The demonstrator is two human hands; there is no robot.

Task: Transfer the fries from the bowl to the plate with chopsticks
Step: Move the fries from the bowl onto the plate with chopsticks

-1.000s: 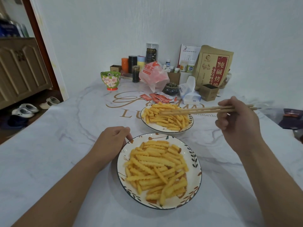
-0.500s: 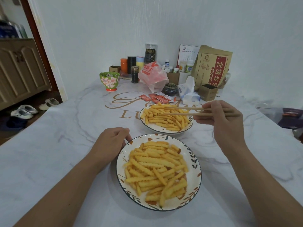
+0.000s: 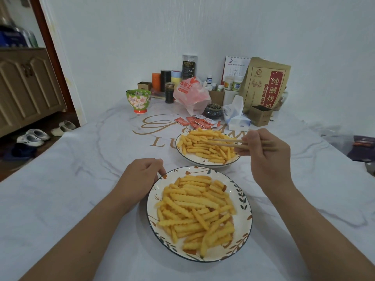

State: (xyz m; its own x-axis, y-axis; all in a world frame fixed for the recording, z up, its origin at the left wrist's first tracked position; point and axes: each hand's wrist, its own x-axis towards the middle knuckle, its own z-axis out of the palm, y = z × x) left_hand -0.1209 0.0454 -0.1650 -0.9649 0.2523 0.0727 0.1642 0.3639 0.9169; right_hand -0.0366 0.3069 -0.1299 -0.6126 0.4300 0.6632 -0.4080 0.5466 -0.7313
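On a marbled desk (image 3: 60,179), the right hand (image 3: 265,159) grips chopsticks (image 3: 225,143) over the far bowl (image 3: 203,162) of fries (image 3: 203,147). The left hand (image 3: 140,177), fingers curled, touches the near fry-filled plate (image 3: 243,199).

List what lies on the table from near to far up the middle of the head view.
Plate of fries → bowl of fries, chopsticks over it → red sauce packets → dark round pot → pink plastic bag → tall dark canister.
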